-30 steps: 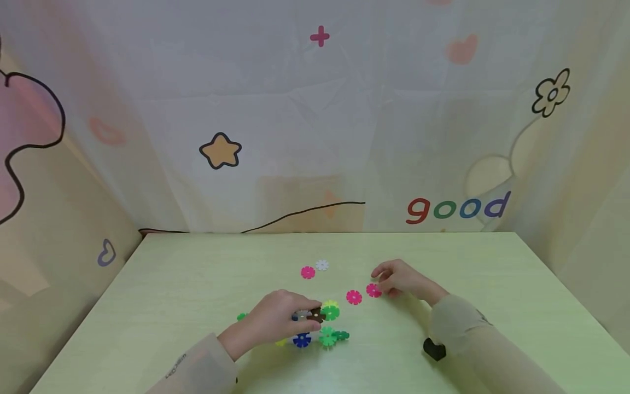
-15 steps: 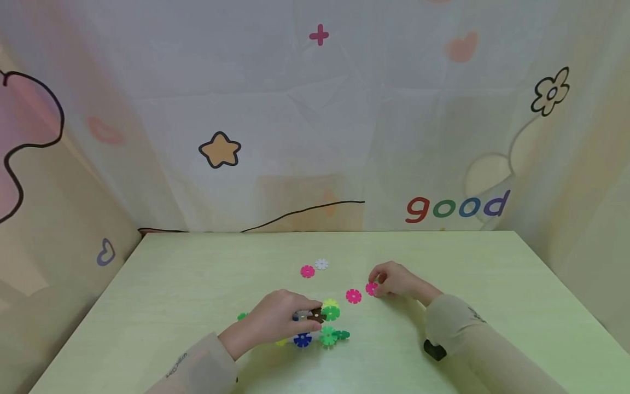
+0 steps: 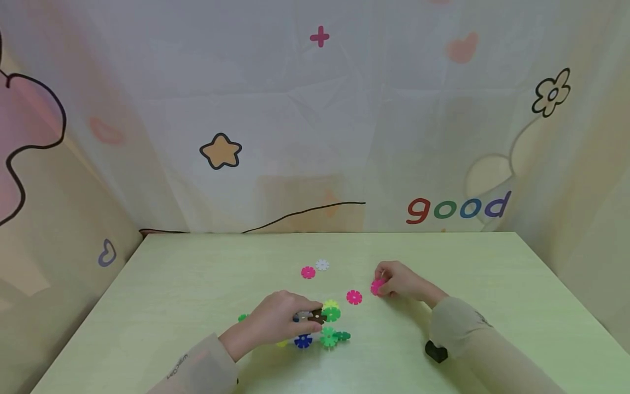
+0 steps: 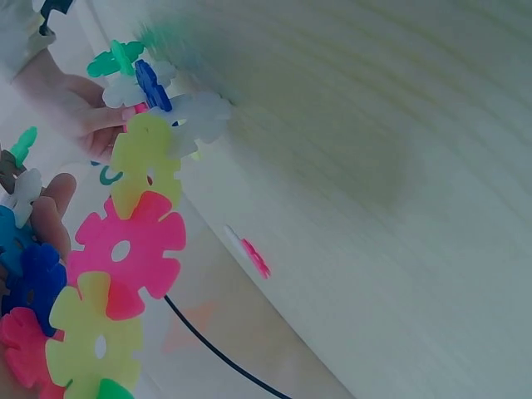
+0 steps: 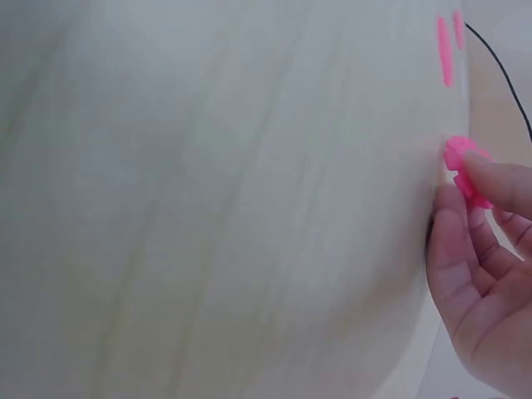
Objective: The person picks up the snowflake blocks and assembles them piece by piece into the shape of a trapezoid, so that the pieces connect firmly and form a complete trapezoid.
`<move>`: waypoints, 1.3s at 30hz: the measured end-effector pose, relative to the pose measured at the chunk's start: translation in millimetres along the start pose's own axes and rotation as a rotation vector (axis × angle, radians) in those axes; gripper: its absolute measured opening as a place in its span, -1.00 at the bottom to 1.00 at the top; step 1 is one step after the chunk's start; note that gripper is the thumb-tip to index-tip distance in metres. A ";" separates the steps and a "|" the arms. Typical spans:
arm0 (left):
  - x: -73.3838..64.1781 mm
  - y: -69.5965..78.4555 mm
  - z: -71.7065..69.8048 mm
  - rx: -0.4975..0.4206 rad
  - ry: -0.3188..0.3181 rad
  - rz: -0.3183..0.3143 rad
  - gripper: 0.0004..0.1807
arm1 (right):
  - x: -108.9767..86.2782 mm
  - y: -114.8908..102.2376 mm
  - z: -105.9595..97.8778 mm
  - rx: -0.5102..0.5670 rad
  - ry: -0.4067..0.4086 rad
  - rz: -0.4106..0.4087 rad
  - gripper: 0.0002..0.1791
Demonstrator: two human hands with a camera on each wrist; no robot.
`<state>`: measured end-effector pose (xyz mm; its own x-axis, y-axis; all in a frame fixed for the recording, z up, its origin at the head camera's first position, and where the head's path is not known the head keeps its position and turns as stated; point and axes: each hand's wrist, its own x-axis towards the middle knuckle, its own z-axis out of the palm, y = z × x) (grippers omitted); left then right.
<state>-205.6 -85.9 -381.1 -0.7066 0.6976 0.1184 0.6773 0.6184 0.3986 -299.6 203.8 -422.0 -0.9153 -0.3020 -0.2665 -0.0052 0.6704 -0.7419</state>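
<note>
Right hand (image 3: 402,281) pinches a pink disc (image 3: 376,288); left hand (image 3: 278,314) grips linked discs (image 3: 319,320) — too hard a squeeze could unhook them.

Worktop (image 3: 187,284): pale yellow-green, faint wood grain; we see its far edge along the backdrop's foot.
Backdrop (image 3: 418,137): greyish, creased, printed; we note side panels left and right.
Plus sign (image 3: 320,36): pinkish red, top middle.
Star (image 3: 220,151): orange, dark outline.
Lettering (image 3: 461,208): "good", multicoloured, low right.
Flower print (image 3: 553,94): black outline, we put it upper right.
Blob (image 3: 29,120): pink, black-edged, far left.
Small heart (image 3: 106,253): purple outline, below blob.
Black line (image 3: 305,210): rising rightward, above worktop.
</note>
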 end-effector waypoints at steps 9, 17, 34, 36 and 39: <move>-1.6 -0.2 0.7 -0.007 0.000 -0.009 -0.56 | -14.6 -1.0 -8.5 0.169 -0.023 -0.077 -0.82; -2.1 -0.7 2.1 0.002 0.029 0.001 -0.60 | -37.1 -22.9 -3.1 0.377 -0.078 -0.121 -0.70; -1.1 5.2 3.9 0.087 0.069 -0.003 -0.57 | -68.6 -58.5 31.2 0.555 -0.266 -0.151 -0.70; -1.2 5.5 4.5 0.092 0.076 -0.003 -0.56 | -69.6 -59.9 33.9 0.564 -0.262 -0.142 -0.70; -1.8 6.0 5.3 0.099 0.089 0.002 -0.55 | -70.5 -61.6 36.9 0.580 -0.249 -0.124 -0.71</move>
<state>-199.1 -81.5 -383.7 -0.7178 0.6666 0.2010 0.6924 0.6529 0.3071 -219.8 158.8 -380.2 -0.8006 -0.5487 -0.2407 0.1780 0.1658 -0.9700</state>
